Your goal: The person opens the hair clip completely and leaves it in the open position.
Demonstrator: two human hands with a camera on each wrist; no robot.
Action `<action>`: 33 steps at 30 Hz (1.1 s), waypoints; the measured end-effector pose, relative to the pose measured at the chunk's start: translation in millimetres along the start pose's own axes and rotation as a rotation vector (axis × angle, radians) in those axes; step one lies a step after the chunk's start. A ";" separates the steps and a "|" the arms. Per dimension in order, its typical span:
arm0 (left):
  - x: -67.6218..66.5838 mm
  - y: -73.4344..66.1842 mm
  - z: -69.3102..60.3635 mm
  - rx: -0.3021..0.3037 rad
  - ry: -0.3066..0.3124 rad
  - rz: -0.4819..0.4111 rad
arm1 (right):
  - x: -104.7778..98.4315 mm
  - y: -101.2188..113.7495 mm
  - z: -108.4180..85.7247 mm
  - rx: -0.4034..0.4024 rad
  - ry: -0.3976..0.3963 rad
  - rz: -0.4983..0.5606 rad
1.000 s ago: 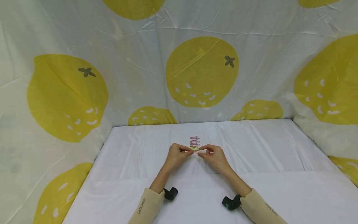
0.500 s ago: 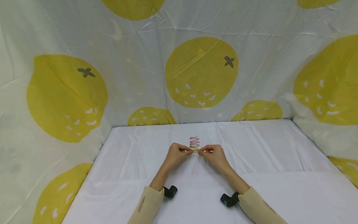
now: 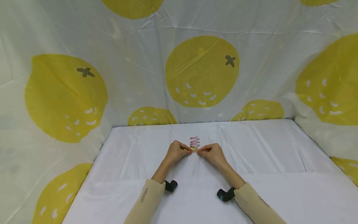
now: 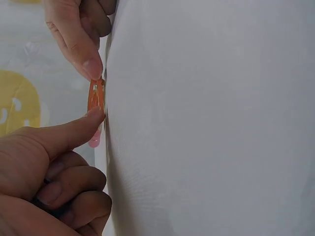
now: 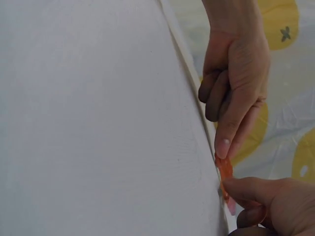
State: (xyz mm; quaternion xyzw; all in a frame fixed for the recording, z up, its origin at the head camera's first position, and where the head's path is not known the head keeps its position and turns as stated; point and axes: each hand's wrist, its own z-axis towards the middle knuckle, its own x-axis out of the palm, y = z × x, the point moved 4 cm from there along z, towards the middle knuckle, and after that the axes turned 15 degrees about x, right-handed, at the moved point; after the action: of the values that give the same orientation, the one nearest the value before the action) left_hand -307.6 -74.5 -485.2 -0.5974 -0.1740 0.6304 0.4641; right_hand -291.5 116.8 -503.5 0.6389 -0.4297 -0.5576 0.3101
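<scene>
My left hand (image 3: 177, 151) and right hand (image 3: 213, 153) meet over the white table, fingertips close together. Between them is an orange snap hair clip (image 4: 90, 101), pinched at one end by each hand; the fingers hide parts of it. In the right wrist view the same orange clip (image 5: 226, 168) lies low, close to the cloth. Just beyond the fingertips sit yellow-green clips (image 3: 193, 148), and behind these runs a column of several pink clips (image 3: 195, 142). A pink clip end (image 4: 94, 142) shows under my left thumb.
A white cloth covers the table (image 3: 268, 149), whose far edge meets a hanging curtain (image 3: 134, 62) printed with lemons. Black wrist cameras stick out from the beige sleeves, one on the left (image 3: 171, 186) and one on the right (image 3: 225, 195).
Both hands stay at the near end of the clip column with small finger shifts. The right forearm has drawn slightly inward, and both wrists have moved a little forward.
</scene>
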 end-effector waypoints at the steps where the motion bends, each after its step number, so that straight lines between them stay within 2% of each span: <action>1: -0.1 0.1 0.0 -0.003 0.007 -0.001 | 0.4 0.1 -0.5 -0.001 0.002 -0.001; 11: -1.9 -0.6 -1.1 -0.022 0.018 -0.061 | 0.7 -0.7 -4.5 -0.035 -0.006 0.011; 14: -1.5 0.0 -0.7 -0.017 0.023 -0.063 | -0.9 -0.8 -5.2 -0.044 -0.029 0.019; 22: -0.7 0.0 0.1 -0.008 0.051 -0.068 | -1.3 -1.0 -7.6 -0.035 -0.025 0.000; 30: -0.8 0.9 -1.1 0.011 0.049 -0.078 | -2.5 4.7 -12.6 -0.075 -0.047 0.003; 33: -0.4 1.6 -2.2 0.016 0.063 -0.089 | -2.9 3.5 -12.5 -0.062 -0.049 -0.016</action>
State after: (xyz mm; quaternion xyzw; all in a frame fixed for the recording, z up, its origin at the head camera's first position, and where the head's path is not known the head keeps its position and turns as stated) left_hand -306.2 -76.3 -486.7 -0.6050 -0.1806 0.5914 0.5017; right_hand -280.0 116.9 -496.9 0.6184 -0.4146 -0.5888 0.3147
